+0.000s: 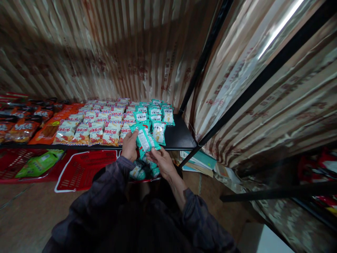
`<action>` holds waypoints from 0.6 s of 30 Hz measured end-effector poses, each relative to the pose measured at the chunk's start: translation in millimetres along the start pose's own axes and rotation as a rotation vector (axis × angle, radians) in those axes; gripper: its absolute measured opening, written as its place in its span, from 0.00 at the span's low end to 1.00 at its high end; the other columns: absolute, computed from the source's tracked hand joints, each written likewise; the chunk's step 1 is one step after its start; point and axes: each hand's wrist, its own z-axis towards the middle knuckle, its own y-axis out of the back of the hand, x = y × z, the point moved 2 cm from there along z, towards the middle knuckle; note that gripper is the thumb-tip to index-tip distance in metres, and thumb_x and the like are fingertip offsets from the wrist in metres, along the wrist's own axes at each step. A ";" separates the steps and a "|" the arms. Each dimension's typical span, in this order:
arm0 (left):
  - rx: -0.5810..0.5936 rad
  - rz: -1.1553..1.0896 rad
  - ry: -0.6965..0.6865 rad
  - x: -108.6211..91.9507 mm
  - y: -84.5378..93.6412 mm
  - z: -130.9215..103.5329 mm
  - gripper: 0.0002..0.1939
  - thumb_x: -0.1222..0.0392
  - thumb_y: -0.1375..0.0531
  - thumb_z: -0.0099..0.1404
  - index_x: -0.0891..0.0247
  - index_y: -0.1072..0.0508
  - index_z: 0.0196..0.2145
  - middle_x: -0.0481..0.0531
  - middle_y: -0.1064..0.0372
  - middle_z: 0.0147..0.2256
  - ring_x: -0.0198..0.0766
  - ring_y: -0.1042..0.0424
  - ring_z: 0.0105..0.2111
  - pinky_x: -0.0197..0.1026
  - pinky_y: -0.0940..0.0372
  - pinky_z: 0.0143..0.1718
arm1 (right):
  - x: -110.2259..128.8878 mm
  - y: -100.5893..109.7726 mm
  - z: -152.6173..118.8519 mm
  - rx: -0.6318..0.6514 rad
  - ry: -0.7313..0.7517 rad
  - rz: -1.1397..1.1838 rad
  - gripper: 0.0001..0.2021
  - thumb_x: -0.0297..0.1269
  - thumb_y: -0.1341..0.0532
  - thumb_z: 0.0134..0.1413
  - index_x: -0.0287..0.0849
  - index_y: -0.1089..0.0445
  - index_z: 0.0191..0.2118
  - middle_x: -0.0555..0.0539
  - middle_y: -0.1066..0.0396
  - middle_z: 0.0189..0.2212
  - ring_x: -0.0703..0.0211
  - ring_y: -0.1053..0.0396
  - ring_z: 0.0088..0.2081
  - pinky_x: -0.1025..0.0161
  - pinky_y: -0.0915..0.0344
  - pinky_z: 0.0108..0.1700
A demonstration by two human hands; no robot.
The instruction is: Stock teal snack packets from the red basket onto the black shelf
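Observation:
Between my two hands is a teal snack bag (144,138), tilted above the front edge of the black shelf (179,133). My left hand (130,146) grips its left side, fingers closed. My right hand (163,161) pinches its lower right corner. Behind it on the shelf stand several similar teal bags (158,131) in rows. Left of these lie rows of white and orange snack bags (96,133). Below my hands, more teal bags (138,172) sit in a basket that my arms partly hide.
Orange and dark snack packs (25,128) fill the shelf's left end. Underneath are a red basket (81,170) with a white rim and a green bag (39,163). Black posts (200,63) rise at the right. Cartons or papers (200,160) lie on the floor by the striped curtain (118,45).

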 end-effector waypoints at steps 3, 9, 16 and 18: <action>0.007 -0.014 0.003 1.9 -1.8 -2.0 0.18 0.50 0.32 0.43 0.64 0.30 0.27 0.44 0.31 0.23 0.30 0.33 0.23 0.32 0.40 0.24 | -4.0 -5.8 1.4 -0.026 0.029 0.038 0.20 0.46 0.27 0.30 0.43 0.30 0.32 0.53 0.27 0.26 0.63 0.28 0.28 0.61 0.28 0.37; -0.016 -0.028 -0.006 2.4 -0.5 0.7 0.16 0.52 0.32 0.44 0.64 0.29 0.27 0.46 0.29 0.24 0.35 0.29 0.28 0.36 0.36 0.31 | -9.9 -7.5 3.4 0.011 0.024 0.085 0.19 0.39 0.27 0.30 0.44 0.31 0.33 0.55 0.27 0.27 0.66 0.30 0.29 0.64 0.30 0.37; -0.021 -0.068 -0.002 12.2 7.4 15.0 0.13 0.54 0.34 0.47 0.64 0.30 0.26 0.47 0.29 0.26 0.35 0.29 0.30 0.36 0.35 0.35 | -10.5 -6.8 -3.1 0.024 0.068 0.047 0.18 0.38 0.29 0.32 0.44 0.33 0.34 0.54 0.27 0.26 0.64 0.30 0.28 0.64 0.31 0.35; -0.026 -0.100 0.015 14.4 9.0 15.6 0.11 0.56 0.35 0.48 0.64 0.29 0.28 0.47 0.28 0.28 0.34 0.29 0.31 0.36 0.35 0.36 | -12.1 -5.7 -4.9 0.018 0.090 0.021 0.19 0.38 0.30 0.34 0.44 0.33 0.35 0.53 0.27 0.27 0.63 0.29 0.29 0.63 0.31 0.35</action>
